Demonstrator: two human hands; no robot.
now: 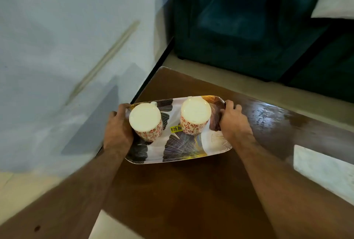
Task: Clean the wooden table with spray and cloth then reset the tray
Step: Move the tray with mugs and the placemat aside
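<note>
A patterned tray (183, 151) with dark leaf shapes and a yellow price sticker lies over the far left part of the glossy wooden table (182, 196). Two white mugs with red flower print stand on it, the left mug (146, 121) and the right mug (195, 115). My left hand (118, 129) grips the tray's left end. My right hand (234, 121) grips its right end. No spray bottle or cloth is in view.
A pale wall (67, 47) runs along the table's left side. A dark teal armchair (249, 14) stands beyond the far edge, across a strip of light floor (249, 83). Bright window reflections lie on the table's right part.
</note>
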